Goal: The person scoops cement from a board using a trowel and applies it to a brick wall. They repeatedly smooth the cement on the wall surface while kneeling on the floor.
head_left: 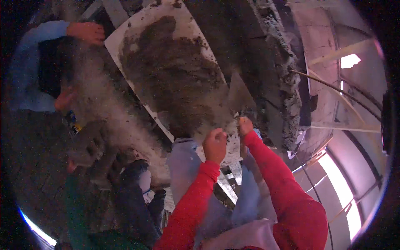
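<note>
My right hand [246,125] is closed around the handle of a trowel. The pointed grey trowel blade [241,92] reaches away from me, beside the right edge of a pale board [192,26]. Dark wet mortar [166,75] is spread over much of that board, with a rough, smeared surface. Just left of the trowel, my left hand [215,146] hangs near the board's near end with its fingers curled in. Whatever those fingers hold, if anything, is hidden.
At the left, a co-worker in light blue has one hand [86,32] near the board's far left corner. Another person's green sleeve [77,208] shows lower left. A rough mortar-crusted edge [287,83] runs along the right, with a thin rod [333,88] sticking out beyond it.
</note>
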The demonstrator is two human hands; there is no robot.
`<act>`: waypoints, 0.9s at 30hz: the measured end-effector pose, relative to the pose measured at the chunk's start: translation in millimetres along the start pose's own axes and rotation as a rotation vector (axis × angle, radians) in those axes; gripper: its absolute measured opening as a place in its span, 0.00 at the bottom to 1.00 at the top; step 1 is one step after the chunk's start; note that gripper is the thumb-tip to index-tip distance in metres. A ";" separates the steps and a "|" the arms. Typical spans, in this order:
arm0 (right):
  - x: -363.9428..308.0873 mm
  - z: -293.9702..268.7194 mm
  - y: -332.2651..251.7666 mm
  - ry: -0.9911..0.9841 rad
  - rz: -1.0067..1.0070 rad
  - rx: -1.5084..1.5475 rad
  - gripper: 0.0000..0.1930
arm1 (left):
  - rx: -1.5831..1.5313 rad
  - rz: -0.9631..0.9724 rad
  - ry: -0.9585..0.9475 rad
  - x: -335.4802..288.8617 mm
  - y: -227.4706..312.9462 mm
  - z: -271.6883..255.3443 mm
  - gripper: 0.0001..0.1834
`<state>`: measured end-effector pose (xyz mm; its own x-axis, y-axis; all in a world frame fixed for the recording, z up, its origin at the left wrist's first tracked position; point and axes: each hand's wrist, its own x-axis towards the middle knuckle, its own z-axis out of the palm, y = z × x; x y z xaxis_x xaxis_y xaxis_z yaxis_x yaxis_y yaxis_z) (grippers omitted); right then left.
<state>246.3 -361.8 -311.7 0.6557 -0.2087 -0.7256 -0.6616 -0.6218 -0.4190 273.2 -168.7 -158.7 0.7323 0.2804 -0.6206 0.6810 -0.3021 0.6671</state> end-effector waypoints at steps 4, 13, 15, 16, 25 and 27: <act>63.1 80.5 24.4 -0.032 -0.181 -0.089 0.18 | -0.149 -0.026 -0.002 3.5 18.6 -13.8 0.09; 145.1 116.5 -246.4 -0.463 -0.252 0.083 0.14 | -0.290 -0.019 0.200 15.2 12.7 -20.8 0.07; 134.7 96.9 -251.0 -0.392 -0.312 0.047 0.13 | -0.278 -0.038 0.180 17.3 12.3 -25.3 0.06; 125.4 90.1 -253.4 -0.363 -0.339 0.024 0.12 | -0.275 -0.056 0.172 18.0 10.9 -27.5 0.05; 121.7 113.1 -136.9 0.328 -0.620 -0.315 0.11 | -0.316 -0.128 0.144 29.8 24.5 -28.6 0.07; 101.8 102.9 -148.9 0.255 -0.500 -0.304 0.10 | -0.339 -0.174 0.164 32.7 29.0 -31.2 0.07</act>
<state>374.1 -212.8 -379.3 0.9492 0.0122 -0.3145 -0.1453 -0.8693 -0.4724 316.9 -139.9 -146.8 0.5783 0.4506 -0.6801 0.7360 0.0716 0.6732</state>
